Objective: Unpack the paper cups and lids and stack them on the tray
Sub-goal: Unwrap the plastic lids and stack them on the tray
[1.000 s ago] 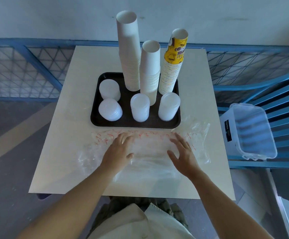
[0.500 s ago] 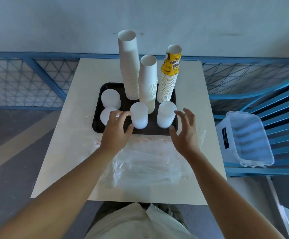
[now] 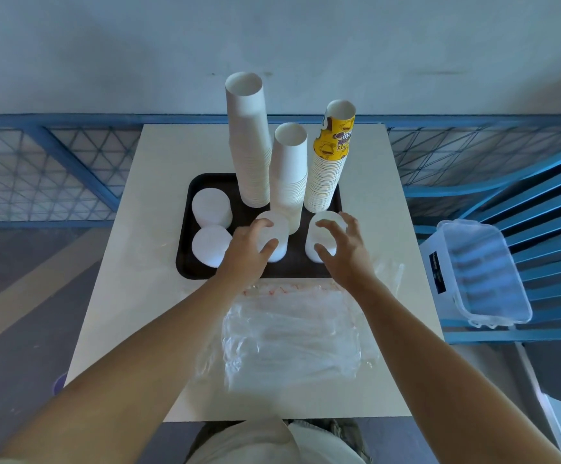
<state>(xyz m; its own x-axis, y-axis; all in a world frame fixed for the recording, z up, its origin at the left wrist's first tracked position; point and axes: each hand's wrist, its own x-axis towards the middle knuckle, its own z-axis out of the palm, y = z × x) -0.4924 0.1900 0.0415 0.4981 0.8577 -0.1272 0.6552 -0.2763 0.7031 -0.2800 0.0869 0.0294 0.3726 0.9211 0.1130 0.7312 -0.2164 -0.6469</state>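
Note:
A black tray (image 3: 185,259) sits mid-table. At its back stand two white paper cup stacks (image 3: 249,145) (image 3: 289,175) and a yellow-printed cup stack (image 3: 329,169). Two white lid stacks (image 3: 210,205) (image 3: 209,244) fill its left side. My left hand (image 3: 249,249) curls around the middle lid stack (image 3: 279,229), thumb and fingers against its sides. My right hand (image 3: 346,252) hovers at the right lid stack (image 3: 322,236), fingers spread around its top. Empty clear plastic bags (image 3: 292,336) lie flattened on the table in front of the tray.
The cream table (image 3: 132,296) is small, with edges close on all sides. A clear plastic box (image 3: 483,272) rests on a blue chair (image 3: 547,202) to the right. A blue mesh railing (image 3: 55,162) runs behind the table.
Both hands left the flattened plastic bags and moved forward onto the tray. The left now wraps the middle lid stack and the right reaches over the right one.

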